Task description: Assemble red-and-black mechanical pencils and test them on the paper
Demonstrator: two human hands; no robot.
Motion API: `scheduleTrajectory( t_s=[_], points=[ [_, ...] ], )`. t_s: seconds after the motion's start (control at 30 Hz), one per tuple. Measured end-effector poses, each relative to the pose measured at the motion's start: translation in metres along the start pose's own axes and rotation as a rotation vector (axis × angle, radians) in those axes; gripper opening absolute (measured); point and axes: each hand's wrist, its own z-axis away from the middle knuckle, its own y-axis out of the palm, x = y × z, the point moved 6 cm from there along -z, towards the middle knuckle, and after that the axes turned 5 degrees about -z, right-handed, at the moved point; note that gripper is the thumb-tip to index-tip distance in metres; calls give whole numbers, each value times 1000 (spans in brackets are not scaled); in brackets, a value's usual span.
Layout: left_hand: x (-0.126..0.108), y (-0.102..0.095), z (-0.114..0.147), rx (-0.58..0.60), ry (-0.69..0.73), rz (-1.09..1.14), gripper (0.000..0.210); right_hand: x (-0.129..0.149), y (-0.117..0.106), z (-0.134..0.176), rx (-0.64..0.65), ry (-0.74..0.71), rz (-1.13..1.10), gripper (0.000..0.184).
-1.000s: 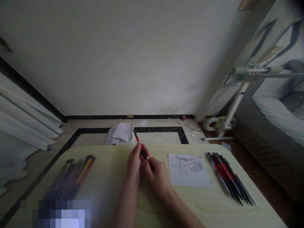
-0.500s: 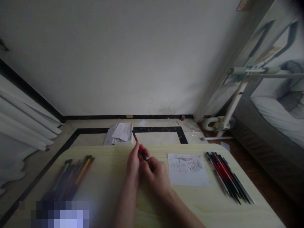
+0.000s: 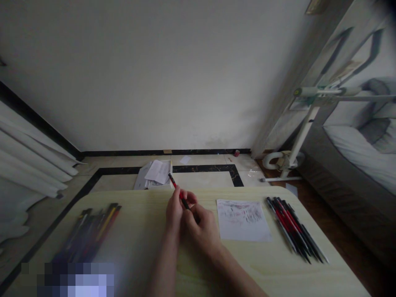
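Note:
My left hand (image 3: 177, 209) is closed around a slim red-and-black pen (image 3: 173, 181), whose far end points up and away from me. Pressed close against it, my right hand (image 3: 202, 226) pinches the pen's near end, which the fingers mostly hide. Both hands are above the middle of a pale wooden table (image 3: 139, 231). Just right of them lies a white sheet of paper (image 3: 243, 229) with dark and reddish scribbles.
Several red, black and grey pens (image 3: 292, 227) lie in a bunch at the table's right. A blurred bunch of pens (image 3: 93, 231) lies at the left. Beyond the table, a box with papers (image 3: 156, 172) is on the floor. White exercise equipment (image 3: 297, 140) stands at right.
The pen's far end has dipped slightly and shifted a little left. Both hands keep their hold. The whole view has shifted a little.

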Motion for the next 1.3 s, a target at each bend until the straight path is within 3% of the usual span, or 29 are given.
scheduleTrajectory(
  t_s=[0.37, 0.57, 0.8, 1.07, 1.3],
  points=[
    [-4, 0, 3, -2, 88, -98, 36, 4, -1, 0, 38, -28, 16, 32],
    [-6, -6, 5, -104, 127, -238, 34, 4, -1, 0, 28, -55, -30, 29],
    [-9, -6, 8, -125, 152, -391, 38, 2, -2, -1, 2, -47, -40, 31],
    [-16, -8, 11, -218, 153, -414, 37, 2, -2, -1, 3, -39, -36, 30],
    [-11, -8, 8, -161, 130, -402, 39, 3, -3, -1, 8, -33, -30, 29]
  ],
)
